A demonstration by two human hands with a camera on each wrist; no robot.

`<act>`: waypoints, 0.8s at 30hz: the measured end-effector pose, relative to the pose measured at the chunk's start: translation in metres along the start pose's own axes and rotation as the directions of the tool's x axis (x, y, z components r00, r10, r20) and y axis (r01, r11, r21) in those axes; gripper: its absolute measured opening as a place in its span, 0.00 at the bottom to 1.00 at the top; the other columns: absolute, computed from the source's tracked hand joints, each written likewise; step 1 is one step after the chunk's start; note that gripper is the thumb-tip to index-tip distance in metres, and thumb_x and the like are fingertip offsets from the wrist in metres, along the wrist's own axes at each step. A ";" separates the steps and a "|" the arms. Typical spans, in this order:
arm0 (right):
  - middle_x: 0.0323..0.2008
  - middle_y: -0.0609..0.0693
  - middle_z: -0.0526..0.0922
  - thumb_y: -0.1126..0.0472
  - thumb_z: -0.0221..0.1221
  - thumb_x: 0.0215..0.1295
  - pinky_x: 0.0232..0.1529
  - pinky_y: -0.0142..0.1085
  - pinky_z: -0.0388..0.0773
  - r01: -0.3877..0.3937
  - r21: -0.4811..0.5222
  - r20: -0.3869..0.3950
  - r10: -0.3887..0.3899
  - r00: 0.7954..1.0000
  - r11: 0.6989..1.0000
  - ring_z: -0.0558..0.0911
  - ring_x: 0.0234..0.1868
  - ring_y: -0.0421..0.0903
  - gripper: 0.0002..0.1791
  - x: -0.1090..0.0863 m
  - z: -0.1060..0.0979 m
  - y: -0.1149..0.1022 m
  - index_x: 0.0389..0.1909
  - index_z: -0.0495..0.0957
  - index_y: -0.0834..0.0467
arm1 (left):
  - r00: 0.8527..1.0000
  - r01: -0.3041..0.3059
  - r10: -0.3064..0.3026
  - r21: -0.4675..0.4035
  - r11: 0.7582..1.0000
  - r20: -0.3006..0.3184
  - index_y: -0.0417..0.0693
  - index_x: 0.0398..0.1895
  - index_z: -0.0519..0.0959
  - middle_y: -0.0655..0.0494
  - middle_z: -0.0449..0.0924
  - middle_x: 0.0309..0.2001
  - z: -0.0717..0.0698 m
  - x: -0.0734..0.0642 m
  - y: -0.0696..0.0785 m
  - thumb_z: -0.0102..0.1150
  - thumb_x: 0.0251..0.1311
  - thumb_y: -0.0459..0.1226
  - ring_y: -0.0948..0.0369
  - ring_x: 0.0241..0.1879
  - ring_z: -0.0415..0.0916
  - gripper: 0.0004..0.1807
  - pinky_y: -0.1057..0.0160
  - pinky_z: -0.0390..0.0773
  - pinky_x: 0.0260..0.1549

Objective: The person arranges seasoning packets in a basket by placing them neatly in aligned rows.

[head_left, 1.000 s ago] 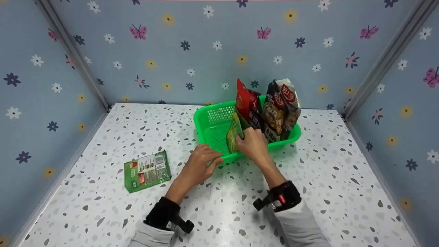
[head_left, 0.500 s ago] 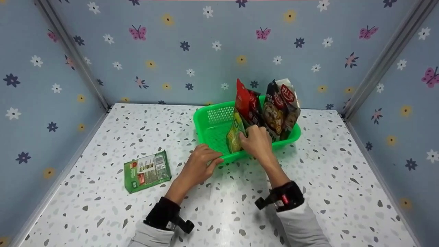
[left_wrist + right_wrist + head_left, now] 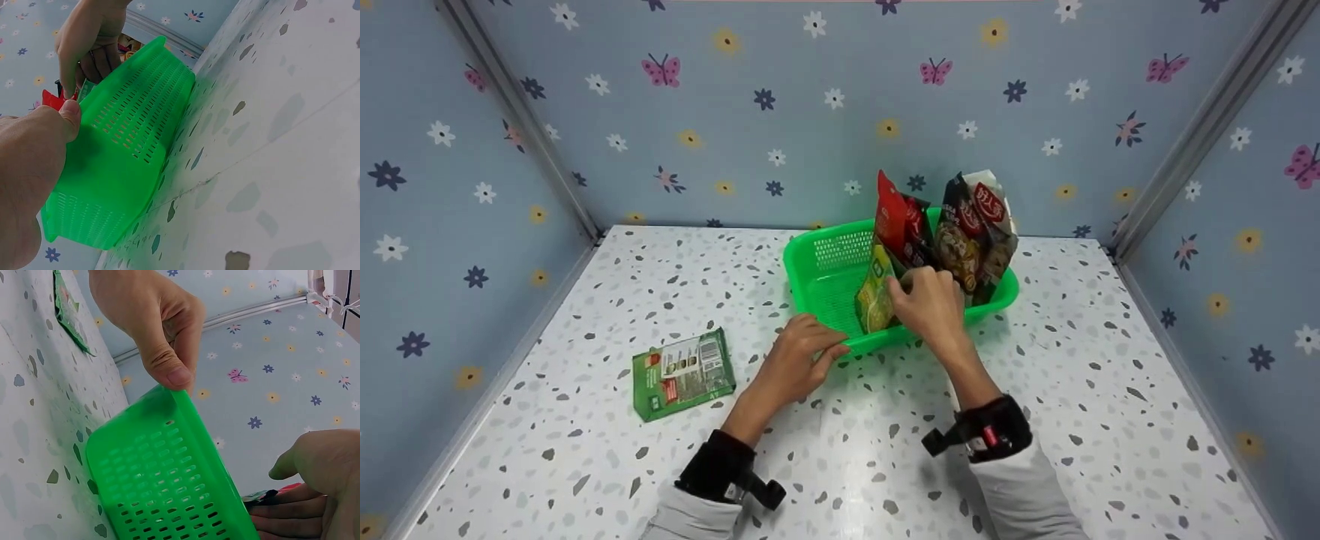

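A green plastic basket with slotted sides stands on the speckled table. My left hand pinches its near rim between thumb and fingers, seen closely in the right wrist view. My right hand reaches inside, fingers extended downward against the packets and thumb held apart, as the right wrist view shows. Just left of that hand a yellow-green packet stands upright. Behind it are a red packet and, farther right, dark food packets leaning together. The right fingertips are partly hidden by the basket and packets.
A green packet with a barcode lies flat on the table, left of the left hand. Flower-patterned walls rise at the back and on both sides. The basket stands close to the back wall.
My right hand has slid to the right inside the basket, away from the yellow-green packet, which now shows more of its face. The left hand and basket have stayed in place.
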State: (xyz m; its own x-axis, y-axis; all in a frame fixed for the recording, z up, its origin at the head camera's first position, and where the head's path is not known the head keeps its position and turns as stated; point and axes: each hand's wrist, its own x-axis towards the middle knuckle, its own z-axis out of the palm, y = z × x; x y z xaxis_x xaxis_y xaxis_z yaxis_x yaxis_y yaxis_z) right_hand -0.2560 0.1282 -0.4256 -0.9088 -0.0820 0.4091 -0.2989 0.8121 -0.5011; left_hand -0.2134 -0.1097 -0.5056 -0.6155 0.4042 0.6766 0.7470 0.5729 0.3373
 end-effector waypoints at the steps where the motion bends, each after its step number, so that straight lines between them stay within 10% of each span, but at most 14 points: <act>1: 0.12 0.45 0.63 0.51 0.66 0.83 0.20 0.37 0.55 0.008 -0.010 -0.020 -0.008 1.000 1.000 0.66 0.13 0.46 0.29 0.000 -0.001 -0.001 0.15 0.76 0.51 | 1.000 -0.002 0.002 0.000 1.000 -0.002 0.40 0.44 0.95 0.48 0.97 0.40 0.000 0.000 0.000 0.78 0.68 0.36 0.51 0.40 0.91 0.08 0.48 0.84 0.54; 12: 0.31 0.60 0.93 0.57 0.68 0.80 0.30 0.51 0.86 0.226 0.009 -0.273 -0.215 0.938 0.974 0.88 0.27 0.56 0.12 -0.010 -0.014 -0.010 0.43 0.92 0.63 | 1.000 -0.006 0.006 0.018 1.000 0.007 0.42 0.43 0.95 0.49 0.97 0.40 0.000 0.001 0.000 0.78 0.67 0.36 0.53 0.38 0.90 0.06 0.51 0.84 0.51; 17: 0.39 0.59 0.95 0.64 0.68 0.79 0.40 0.50 0.91 0.444 0.143 -0.307 -0.387 0.870 0.885 0.92 0.37 0.52 0.07 -0.016 -0.018 -0.011 0.47 0.92 0.64 | 1.000 -0.006 0.006 0.012 1.000 0.008 0.42 0.43 0.95 0.48 0.97 0.39 -0.002 0.003 -0.001 0.78 0.68 0.36 0.52 0.38 0.91 0.06 0.50 0.84 0.52; 24: 0.44 0.56 0.93 0.66 0.69 0.78 0.45 0.46 0.91 0.617 0.184 -0.153 -0.597 0.787 0.765 0.91 0.44 0.50 0.04 -0.035 -0.010 -0.006 0.48 0.91 0.61 | 1.000 -0.026 0.026 -0.002 1.000 0.006 0.42 0.43 0.95 0.48 0.97 0.39 -0.001 0.001 -0.001 0.76 0.70 0.37 0.52 0.39 0.90 0.07 0.50 0.82 0.49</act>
State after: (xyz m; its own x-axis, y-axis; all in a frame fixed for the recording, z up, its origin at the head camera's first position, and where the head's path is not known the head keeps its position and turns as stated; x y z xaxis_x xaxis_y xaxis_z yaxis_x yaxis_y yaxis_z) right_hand -0.2194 0.1325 -0.4291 -0.4923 -0.4611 0.7382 -0.8427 0.4648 -0.2717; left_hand -0.2145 -0.1106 -0.5044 -0.5975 0.4233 0.6810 0.7633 0.5605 0.3212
